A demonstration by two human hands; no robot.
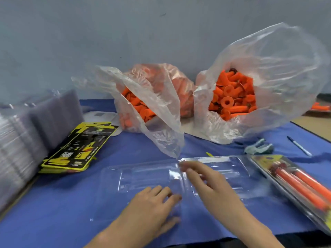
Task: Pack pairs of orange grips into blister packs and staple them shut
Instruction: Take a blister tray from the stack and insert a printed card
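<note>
An empty clear blister pack (143,178) lies opened flat on the blue cloth in front of me. My left hand (152,206) rests flat on its left half, fingers spread. My right hand (206,183) hovers over the middle fold with straight fingers, its fingertips near the far edge. Loose orange grips fill two clear plastic bags, one behind at the centre (141,106) and one at the right (234,97). A finished pack with two orange grips (300,187) lies at the right edge.
A stack of yellow-and-black printed cards (80,145) lies at the left. Beside it stands a tall pile of empty clear blisters (21,140). A pen (299,145) and a grey-blue stapler-like object (259,147) lie at the right rear.
</note>
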